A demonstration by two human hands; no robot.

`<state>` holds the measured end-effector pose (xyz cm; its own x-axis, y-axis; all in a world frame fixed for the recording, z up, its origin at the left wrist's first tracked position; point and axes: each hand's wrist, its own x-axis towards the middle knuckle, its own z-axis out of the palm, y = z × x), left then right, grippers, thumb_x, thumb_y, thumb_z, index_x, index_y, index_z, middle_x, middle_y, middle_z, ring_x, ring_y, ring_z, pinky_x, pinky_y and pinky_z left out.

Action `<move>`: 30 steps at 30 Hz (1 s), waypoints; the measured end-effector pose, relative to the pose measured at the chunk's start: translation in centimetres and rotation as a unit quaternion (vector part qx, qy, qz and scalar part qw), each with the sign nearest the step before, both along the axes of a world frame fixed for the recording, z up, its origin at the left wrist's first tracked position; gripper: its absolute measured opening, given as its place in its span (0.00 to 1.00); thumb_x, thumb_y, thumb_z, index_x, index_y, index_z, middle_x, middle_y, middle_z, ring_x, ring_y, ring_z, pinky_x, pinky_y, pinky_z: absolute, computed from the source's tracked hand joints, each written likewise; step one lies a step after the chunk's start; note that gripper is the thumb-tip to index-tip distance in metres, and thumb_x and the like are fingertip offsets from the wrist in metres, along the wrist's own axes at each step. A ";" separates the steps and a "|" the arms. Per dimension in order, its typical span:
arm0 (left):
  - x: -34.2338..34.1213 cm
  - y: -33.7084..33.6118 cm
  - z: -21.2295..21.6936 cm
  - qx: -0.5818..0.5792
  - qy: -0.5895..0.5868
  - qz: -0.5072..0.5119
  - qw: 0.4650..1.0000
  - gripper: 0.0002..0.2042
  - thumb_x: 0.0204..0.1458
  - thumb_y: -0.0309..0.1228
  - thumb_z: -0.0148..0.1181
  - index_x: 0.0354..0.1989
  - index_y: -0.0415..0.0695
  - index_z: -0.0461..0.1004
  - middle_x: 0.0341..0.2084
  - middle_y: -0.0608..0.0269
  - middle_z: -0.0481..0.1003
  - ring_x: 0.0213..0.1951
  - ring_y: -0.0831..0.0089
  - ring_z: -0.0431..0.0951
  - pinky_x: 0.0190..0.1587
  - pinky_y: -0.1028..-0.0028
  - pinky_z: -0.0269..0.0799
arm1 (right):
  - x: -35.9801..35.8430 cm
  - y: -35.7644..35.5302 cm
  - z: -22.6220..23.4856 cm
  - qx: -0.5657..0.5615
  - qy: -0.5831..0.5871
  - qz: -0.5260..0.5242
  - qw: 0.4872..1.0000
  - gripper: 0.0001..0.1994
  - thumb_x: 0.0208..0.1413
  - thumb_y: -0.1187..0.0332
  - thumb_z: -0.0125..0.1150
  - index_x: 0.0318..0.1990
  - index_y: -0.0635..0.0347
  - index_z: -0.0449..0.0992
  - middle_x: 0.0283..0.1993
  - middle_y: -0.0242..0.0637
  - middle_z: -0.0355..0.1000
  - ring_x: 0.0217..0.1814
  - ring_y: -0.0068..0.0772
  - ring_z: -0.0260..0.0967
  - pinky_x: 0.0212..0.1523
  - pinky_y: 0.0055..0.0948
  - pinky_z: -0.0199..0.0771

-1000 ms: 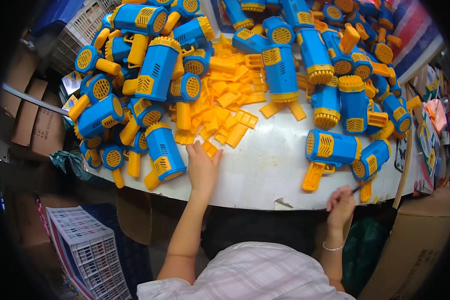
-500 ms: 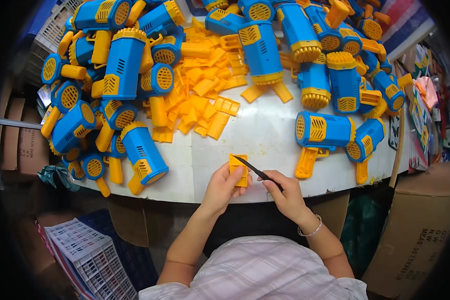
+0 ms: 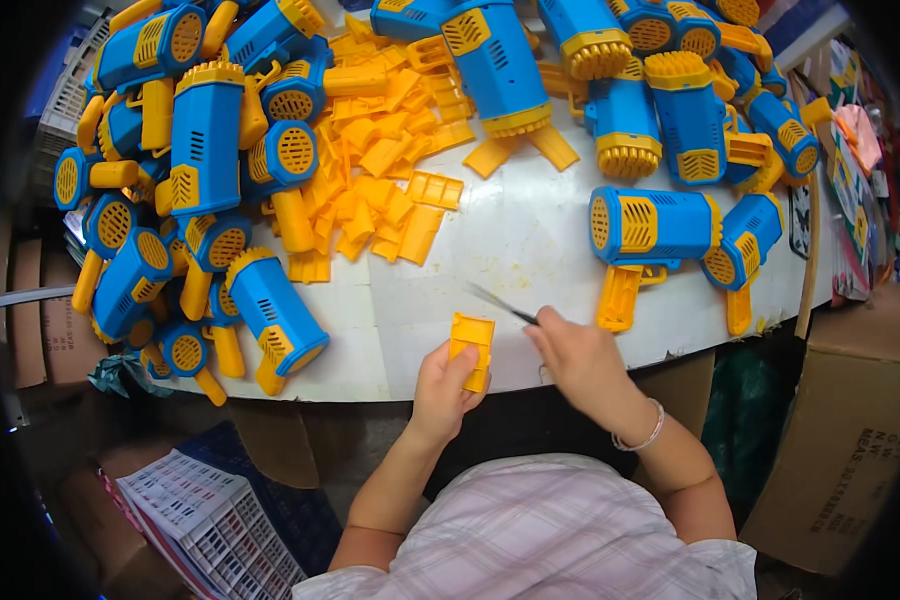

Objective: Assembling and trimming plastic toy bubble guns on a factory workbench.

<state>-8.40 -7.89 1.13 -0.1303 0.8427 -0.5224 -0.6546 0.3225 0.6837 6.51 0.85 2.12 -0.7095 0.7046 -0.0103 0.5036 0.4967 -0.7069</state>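
Note:
My left hand (image 3: 440, 396) is closed on a yellow plastic cover (image 3: 474, 332), a small oblong piece with raised edges, held upright just above the table's front edge. The thumb presses on its face. To the right, my right hand (image 3: 582, 362) grips a slim, dark-handled knife (image 3: 516, 312). Its blade is smeared by motion and points up and left, apart from the cover. Beyond the hands lies a loose heap of similar yellow covers (image 3: 380, 150) on the white table (image 3: 410, 300).
Blue and yellow toy bubble guns (image 3: 207, 140) are piled at the left and across the back. A toy gun (image 3: 660, 225) with an open-sided handle lies at the right. Cardboard boxes (image 3: 830, 440) and a white crate (image 3: 205, 510) stand below the table.
My right hand has lifted the knife away from the cover and moved right. My left hand has lowered the cover slightly. The whole view has shifted a little.

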 end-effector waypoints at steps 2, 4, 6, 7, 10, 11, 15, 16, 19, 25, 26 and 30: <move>-0.1 0.4 -0.1 -0.006 -0.008 0.020 1.000 0.09 0.55 0.32 0.42 0.26 0.41 0.61 0.13 0.69 0.57 0.10 0.85 0.50 0.11 0.84 0.43 | 0.4 0.4 0.7 -0.058 0.002 0.011 0.998 0.10 0.52 0.64 0.52 0.27 0.59 0.62 0.13 0.42 0.63 0.16 0.45 0.64 0.14 0.37 0.62; 0.0 0.9 0.1 -0.011 -0.019 0.036 0.999 0.09 0.54 0.31 0.42 0.25 0.40 0.60 0.11 0.68 0.55 0.09 0.85 0.47 0.10 0.83 0.42 | 0.4 0.7 0.4 -0.036 0.003 0.014 0.999 0.10 0.53 0.64 0.52 0.26 0.59 0.62 0.13 0.42 0.63 0.16 0.46 0.64 0.14 0.37 0.62; 0.0 1.1 0.3 -0.009 -0.032 0.015 0.999 0.09 0.54 0.31 0.42 0.25 0.41 0.59 0.11 0.69 0.54 0.09 0.84 0.47 0.10 0.83 0.41 | 0.2 1.1 -0.1 0.009 0.003 0.032 0.999 0.09 0.53 0.65 0.51 0.26 0.59 0.62 0.13 0.42 0.63 0.15 0.47 0.64 0.14 0.38 0.62; -0.1 1.1 0.3 -0.011 -0.031 0.013 0.999 0.09 0.54 0.31 0.42 0.25 0.41 0.59 0.11 0.69 0.54 0.09 0.84 0.47 0.10 0.83 0.41 | 0.3 1.3 0.1 0.007 0.004 0.030 1.000 0.09 0.53 0.65 0.51 0.26 0.59 0.62 0.13 0.42 0.63 0.15 0.47 0.64 0.14 0.38 0.62; -0.1 1.1 0.5 -0.004 -0.066 0.031 0.997 0.09 0.55 0.31 0.41 0.25 0.41 0.60 0.13 0.68 0.57 0.10 0.85 0.49 0.11 0.84 0.42 | 0.6 0.9 1.1 -0.045 -0.029 0.059 0.997 0.08 0.53 0.67 0.51 0.27 0.60 0.62 0.15 0.45 0.63 0.18 0.49 0.64 0.16 0.38 0.64; 0.1 1.3 0.4 -0.003 -0.073 0.021 0.997 0.10 0.54 0.32 0.41 0.24 0.41 0.60 0.12 0.68 0.55 0.09 0.84 0.47 0.10 0.83 0.41 | 0.6 1.1 0.8 -0.044 -0.028 0.057 0.997 0.08 0.53 0.67 0.51 0.27 0.60 0.62 0.15 0.45 0.63 0.18 0.49 0.64 0.16 0.38 0.64; 0.4 1.5 1.3 -0.024 -0.073 0.042 0.996 0.12 0.54 0.33 0.42 0.20 0.42 0.59 0.09 0.69 0.52 0.07 0.84 0.45 0.09 0.82 0.40 | 0.9 1.5 0.6 -0.019 -0.013 0.046 0.999 0.09 0.53 0.65 0.50 0.26 0.59 0.62 0.13 0.43 0.63 0.16 0.47 0.65 0.15 0.37 0.64; 0.3 1.7 1.2 -0.022 -0.073 0.040 0.996 0.12 0.54 0.33 0.42 0.20 0.42 0.59 0.09 0.69 0.52 0.07 0.84 0.45 0.09 0.82 0.40 | 1.1 1.4 1.0 -0.011 -0.003 0.062 0.998 0.10 0.54 0.63 0.50 0.26 0.58 0.61 0.11 0.41 0.63 0.14 0.45 0.65 0.13 0.37 0.64; 0.4 2.2 1.0 0.016 -0.113 0.009 0.993 0.12 0.54 0.33 0.42 0.20 0.42 0.59 0.09 0.69 0.52 0.08 0.84 0.45 0.08 0.82 0.41 | 1.0 2.6 -0.1 -0.012 -0.028 0.008 1.000 0.11 0.54 0.63 0.50 0.25 0.58 0.61 0.10 0.41 0.62 0.14 0.45 0.65 0.13 0.36 0.63; 0.7 2.8 1.6 0.011 -0.093 0.004 0.996 0.13 0.53 0.33 0.43 0.18 0.43 0.58 0.09 0.69 0.52 0.08 0.84 0.46 0.09 0.83 0.41 | 1.2 2.6 0.9 -0.061 -0.010 0.018 0.998 0.09 0.52 0.66 0.53 0.27 0.59 0.63 0.13 0.45 0.61 0.16 0.50 0.64 0.14 0.39 0.61; 1.0 2.6 2.0 -0.015 -0.084 0.007 0.996 0.13 0.53 0.33 0.43 0.18 0.43 0.58 0.09 0.69 0.52 0.08 0.84 0.46 0.09 0.83 0.41 | 1.5 3.3 0.4 -0.076 -0.017 -0.027 0.997 0.09 0.52 0.66 0.53 0.27 0.59 0.63 0.12 0.46 0.61 0.16 0.50 0.64 0.15 0.39 0.61; 0.3 2.6 0.4 0.040 -0.150 -0.020 0.988 0.09 0.54 0.32 0.41 0.25 0.41 0.59 0.11 0.67 0.54 0.09 0.84 0.47 0.10 0.82 0.41 | 1.5 1.9 1.9 -0.039 0.000 0.069 0.997 0.09 0.53 0.66 0.52 0.27 0.60 0.63 0.12 0.46 0.61 0.16 0.49 0.64 0.15 0.39 0.63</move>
<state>-8.05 -5.25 1.56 0.0543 0.8845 -0.4634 -0.8190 0.3050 0.4860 7.96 2.80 4.00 -0.7993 0.5978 -0.0615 0.4350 0.5050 -0.7455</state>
